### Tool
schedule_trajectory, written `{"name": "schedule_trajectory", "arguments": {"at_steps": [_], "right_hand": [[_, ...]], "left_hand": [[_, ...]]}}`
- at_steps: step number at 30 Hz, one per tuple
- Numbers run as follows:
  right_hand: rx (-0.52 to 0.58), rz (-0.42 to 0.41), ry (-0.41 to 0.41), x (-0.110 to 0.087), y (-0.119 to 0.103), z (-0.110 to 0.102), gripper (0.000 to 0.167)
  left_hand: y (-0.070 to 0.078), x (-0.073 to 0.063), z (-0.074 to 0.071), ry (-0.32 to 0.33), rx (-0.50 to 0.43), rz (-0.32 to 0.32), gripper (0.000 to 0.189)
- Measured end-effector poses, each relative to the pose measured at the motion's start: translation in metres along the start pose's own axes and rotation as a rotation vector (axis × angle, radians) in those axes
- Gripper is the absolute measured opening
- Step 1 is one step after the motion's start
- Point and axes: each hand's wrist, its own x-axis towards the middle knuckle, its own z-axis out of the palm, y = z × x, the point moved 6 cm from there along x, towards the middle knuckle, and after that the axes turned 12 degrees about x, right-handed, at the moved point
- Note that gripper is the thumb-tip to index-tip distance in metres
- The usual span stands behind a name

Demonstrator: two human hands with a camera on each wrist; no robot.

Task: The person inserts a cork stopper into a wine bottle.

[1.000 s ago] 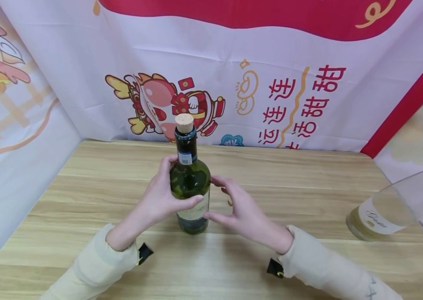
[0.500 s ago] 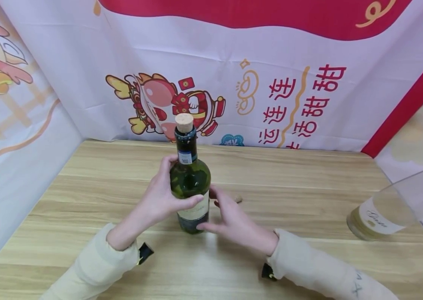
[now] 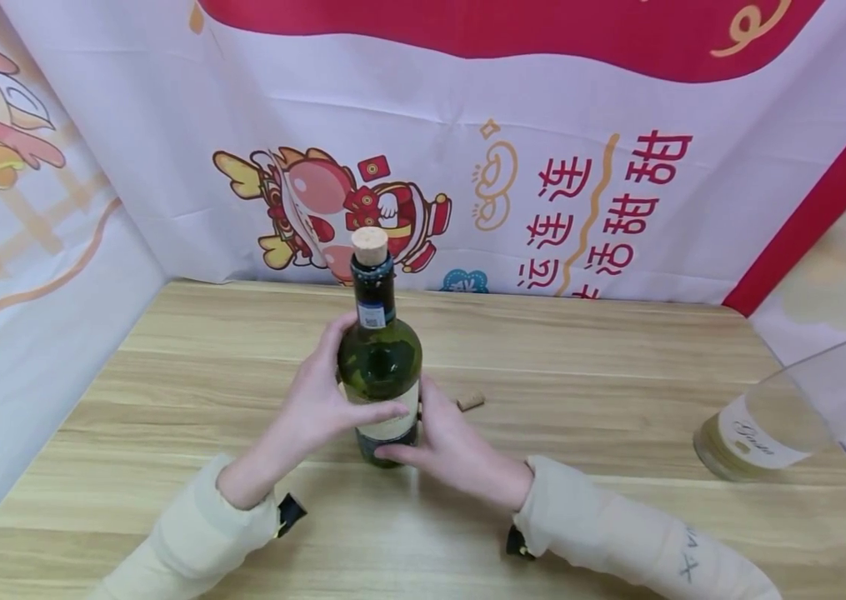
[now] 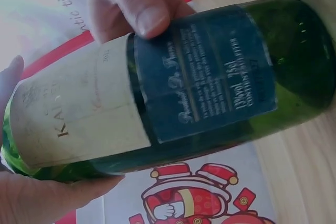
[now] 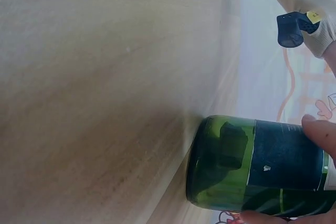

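Observation:
A green glass wine bottle (image 3: 381, 354) stands upright on the table, with a pale cork (image 3: 370, 245) sticking out of its mouth. Around the upper body curls my left hand (image 3: 317, 400), thumb across the front over the cream label. My right hand (image 3: 456, 442) grips the lower body from the right, its thumb on the dark lower label (image 4: 205, 72), as the left wrist view shows. The right wrist view has the bottle's base (image 5: 210, 166) on the wood, with fingers on two sides. Behind my right hand lies a small brown cork (image 3: 471, 402), partly visible.
At the far right stands a clear glass vessel (image 3: 760, 429) with a white label and pale yellow liquid low inside. The wooden table (image 3: 190, 375) meets a printed cloth backdrop (image 3: 505, 92) at the back and both sides.
My right hand has slid left and down along the bottle, closing from loosely curved fingers to a grip. The small cork behind it has come into view. Left hand and bottle hardly differ.

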Motion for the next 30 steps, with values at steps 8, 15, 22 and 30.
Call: {"name": "schedule_trajectory", "arguments": {"at_steps": [8,15,22,30], "right_hand": [[-0.008,-0.005,0.000,0.004,-0.002,0.002,0.089],[0.008,0.057,0.006,0.021,-0.005,0.006,0.089],[0.076,0.053,0.046,0.056,-0.013,0.009,0.089],[0.082,0.009,0.109,0.099,-0.020,0.007,0.083]], "left_hand": [[-0.003,0.001,-0.004,0.056,-0.038,0.011,0.083],[-0.007,0.008,-0.021,0.101,-0.054,0.022,0.077],[-0.006,0.022,-0.052,0.189,-0.004,0.065,0.076],[-0.017,0.053,-0.084,0.252,0.006,0.030,0.077]]}}
